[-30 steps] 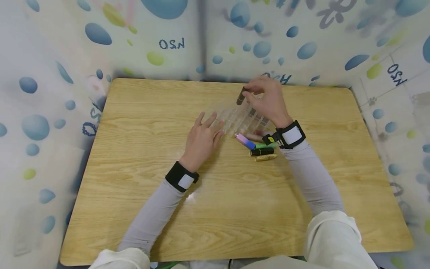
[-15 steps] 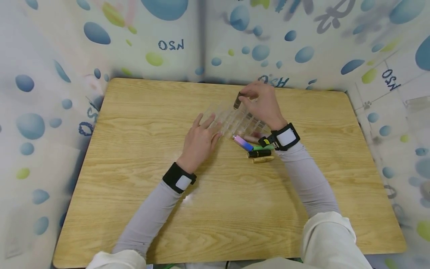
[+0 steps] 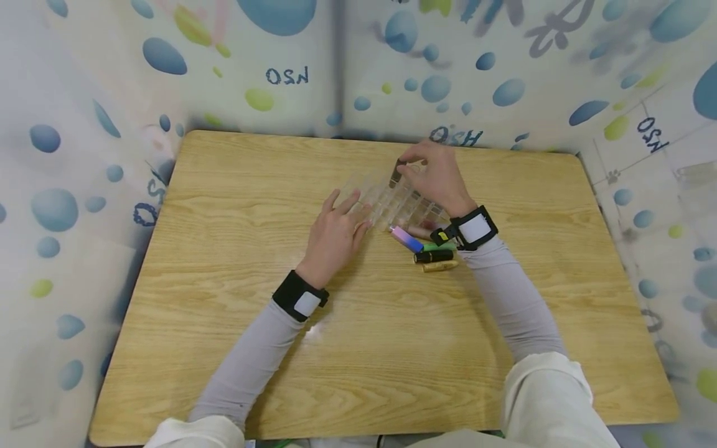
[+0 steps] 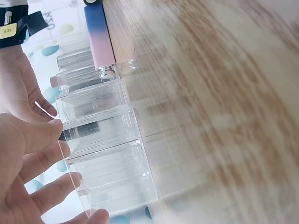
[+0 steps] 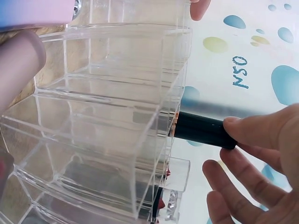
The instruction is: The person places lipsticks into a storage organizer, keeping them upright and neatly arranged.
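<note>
My right hand [image 3: 434, 177] pinches a black lipstick tube [image 5: 203, 128] between thumb and fingertips at the far side of a clear compartmented organizer [image 4: 105, 100]. The tube's gold-banded lower part shows through the clear wall, inside one compartment. Other dark lipsticks stand in neighbouring compartments in the right wrist view. My left hand [image 3: 333, 239] rests on the organizer's left part with fingers spread, thumb and fingertips along its upper edge [image 4: 69, 161].
In front of the organizer lie a pink-and-blue tube [image 3: 406, 238], a mauve tube [image 3: 419, 232], a green tube [image 3: 439, 246], a black tube [image 3: 434, 256] and a gold tube [image 3: 440, 266]. Patterned walls stand behind the wooden table [image 3: 358, 361].
My right hand has come down with the black lipstick tube, from above the organizer to a compartment. The left hand stays on the organizer; the head view has shifted slightly.
</note>
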Demonstrator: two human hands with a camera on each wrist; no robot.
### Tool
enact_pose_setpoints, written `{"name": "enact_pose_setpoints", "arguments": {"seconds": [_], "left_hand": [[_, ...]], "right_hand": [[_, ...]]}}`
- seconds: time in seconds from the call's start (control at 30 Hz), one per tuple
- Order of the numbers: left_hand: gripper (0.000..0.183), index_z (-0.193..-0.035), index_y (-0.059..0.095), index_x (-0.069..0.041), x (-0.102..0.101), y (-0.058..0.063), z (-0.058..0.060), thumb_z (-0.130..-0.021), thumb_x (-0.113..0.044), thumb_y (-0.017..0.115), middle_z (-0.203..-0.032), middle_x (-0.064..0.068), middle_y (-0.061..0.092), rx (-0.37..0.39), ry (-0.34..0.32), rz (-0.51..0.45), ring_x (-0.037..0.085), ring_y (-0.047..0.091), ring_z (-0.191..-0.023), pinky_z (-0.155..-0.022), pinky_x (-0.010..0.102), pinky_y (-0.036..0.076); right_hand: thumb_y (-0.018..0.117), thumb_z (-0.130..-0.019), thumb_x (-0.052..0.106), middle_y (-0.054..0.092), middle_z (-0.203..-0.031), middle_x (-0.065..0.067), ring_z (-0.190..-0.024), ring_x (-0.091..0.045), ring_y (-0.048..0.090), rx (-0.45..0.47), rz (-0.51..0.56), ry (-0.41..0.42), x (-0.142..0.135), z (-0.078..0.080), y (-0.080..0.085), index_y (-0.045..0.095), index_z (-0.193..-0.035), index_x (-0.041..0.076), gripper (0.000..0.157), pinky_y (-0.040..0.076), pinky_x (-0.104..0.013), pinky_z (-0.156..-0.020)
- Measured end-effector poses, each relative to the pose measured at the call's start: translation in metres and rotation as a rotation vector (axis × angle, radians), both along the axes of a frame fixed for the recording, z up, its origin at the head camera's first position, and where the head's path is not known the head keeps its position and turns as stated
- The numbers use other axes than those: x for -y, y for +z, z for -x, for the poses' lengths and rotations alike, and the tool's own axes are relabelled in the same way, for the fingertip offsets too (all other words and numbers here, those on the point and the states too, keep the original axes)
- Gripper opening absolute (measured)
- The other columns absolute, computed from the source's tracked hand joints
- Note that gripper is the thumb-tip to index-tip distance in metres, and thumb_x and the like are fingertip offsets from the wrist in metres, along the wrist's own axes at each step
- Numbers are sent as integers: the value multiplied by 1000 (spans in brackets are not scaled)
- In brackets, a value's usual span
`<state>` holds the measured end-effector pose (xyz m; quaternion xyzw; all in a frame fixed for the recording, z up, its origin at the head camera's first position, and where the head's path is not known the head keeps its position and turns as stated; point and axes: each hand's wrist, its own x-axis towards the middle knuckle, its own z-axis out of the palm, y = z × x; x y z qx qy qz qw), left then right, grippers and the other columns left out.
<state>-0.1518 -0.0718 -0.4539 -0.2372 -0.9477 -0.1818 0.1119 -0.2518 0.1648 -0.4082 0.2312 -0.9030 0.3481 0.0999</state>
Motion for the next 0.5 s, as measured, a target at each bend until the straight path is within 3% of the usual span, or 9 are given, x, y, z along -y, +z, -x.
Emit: {"name": "enact_pose_setpoints", "arguments": {"seconds": [0.23, 0.5], "left_hand": [[38, -138, 73, -8, 1, -1, -1, -105, -27, 71, -150, 19, 63, -12, -1, 12, 28, 60, -142, -132, 48, 30], [37, -138, 73, -8, 1, 1, -1, -105, -27, 70, -150, 19, 63, -7, -3, 5, 28, 60, -143, -132, 49, 29]], "right_hand": [[79, -96, 9, 80, -107, -18, -103, -36, 73, 15, -18, 6, 1, 0, -3, 83, -106, 0, 14, 57, -55, -94], [80, -95, 10, 80, -107, -15, -97, -33, 73, 43, -62, -3, 2, 1, -5, 84, -104, 2, 13, 59, -49, -87]]}}
